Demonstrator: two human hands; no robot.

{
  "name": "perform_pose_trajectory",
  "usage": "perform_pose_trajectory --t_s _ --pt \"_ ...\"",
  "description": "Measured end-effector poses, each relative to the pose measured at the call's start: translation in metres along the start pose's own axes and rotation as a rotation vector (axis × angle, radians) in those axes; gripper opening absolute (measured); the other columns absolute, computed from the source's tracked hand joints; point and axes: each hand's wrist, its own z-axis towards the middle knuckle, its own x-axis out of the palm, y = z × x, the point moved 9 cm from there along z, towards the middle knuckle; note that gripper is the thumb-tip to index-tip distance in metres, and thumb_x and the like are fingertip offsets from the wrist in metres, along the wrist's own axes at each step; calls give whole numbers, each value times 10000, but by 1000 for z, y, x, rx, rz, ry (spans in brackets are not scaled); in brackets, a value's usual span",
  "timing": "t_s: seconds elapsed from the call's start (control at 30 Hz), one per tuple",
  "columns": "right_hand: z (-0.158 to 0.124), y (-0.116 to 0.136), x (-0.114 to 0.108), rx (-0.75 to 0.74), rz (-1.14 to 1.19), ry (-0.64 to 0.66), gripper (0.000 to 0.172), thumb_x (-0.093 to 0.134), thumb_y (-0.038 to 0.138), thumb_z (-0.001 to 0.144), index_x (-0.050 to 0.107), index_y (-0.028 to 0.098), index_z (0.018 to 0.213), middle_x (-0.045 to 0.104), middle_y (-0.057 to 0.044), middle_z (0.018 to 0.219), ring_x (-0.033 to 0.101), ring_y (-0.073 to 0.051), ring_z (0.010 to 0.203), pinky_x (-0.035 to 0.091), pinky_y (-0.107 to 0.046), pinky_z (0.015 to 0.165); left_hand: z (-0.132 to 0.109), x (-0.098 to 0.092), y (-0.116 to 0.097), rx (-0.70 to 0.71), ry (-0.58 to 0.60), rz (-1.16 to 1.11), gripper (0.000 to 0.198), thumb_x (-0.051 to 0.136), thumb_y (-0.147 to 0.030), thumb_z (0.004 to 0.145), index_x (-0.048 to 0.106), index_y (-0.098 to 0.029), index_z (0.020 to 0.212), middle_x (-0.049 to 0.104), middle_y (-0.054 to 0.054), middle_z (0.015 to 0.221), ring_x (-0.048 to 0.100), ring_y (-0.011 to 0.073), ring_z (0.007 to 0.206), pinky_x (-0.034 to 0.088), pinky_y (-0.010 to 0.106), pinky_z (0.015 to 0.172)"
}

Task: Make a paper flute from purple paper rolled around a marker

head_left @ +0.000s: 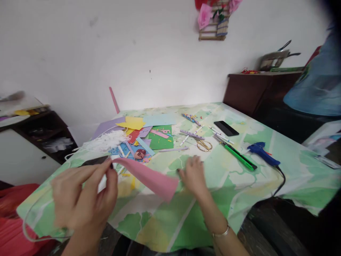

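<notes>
My left hand (82, 199) is raised near the table's front left, fingers pinched on one end of a long pink paper strip (151, 177). Something white also shows between those fingers. The strip curves to the right, and its far end reaches my right hand (193, 176). That hand rests on the green patterned tablecloth (239, 177), fingers curled down at the strip's end; a thin bracelet circles its wrist. Whether it grips the strip is hidden.
Coloured paper sheets and scraps (144, 137) and white shreds (106, 142) lie mid-table. Gold scissors (204, 145), a green cutter (239, 158), a blue glue gun (262, 153) with its cord, a black phone (226, 128) and pens lie to the right. A brown cabinet (253, 90) stands behind.
</notes>
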Motion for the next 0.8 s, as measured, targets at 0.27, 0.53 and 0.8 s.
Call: perform_pose_trajectory --t_s 0.27,0.53,0.8 --pt "-67 77 10 -615 540 604 1165 720 205 614 -84 225 1458 -5 -124 1527 80 -276 1393 186 -486 1103 36 1 -48 123 -132 227 440 668 -82 699 627 -232 1110 642 71 780 593 214 717 484 402 664" --pt "-93 56 -66 -628 530 -119 730 620 133 757 319 319 1395 382 -84 1423 328 -284 1322 337 -506 1037 31 16 -88 117 -120 155 392 699 -62 674 630 -209 1031 654 63 763 588 208 762 474 406 720" --pt "-60 4 -135 -462 740 -324 147 541 272 862 654 286 955 643 -95 1050 601 -264 948 498 -430 754 21 13 -110 175 -159 74 335 681 -150 733 652 -290 1037 647 31 669 560 188 660 457 391 654"
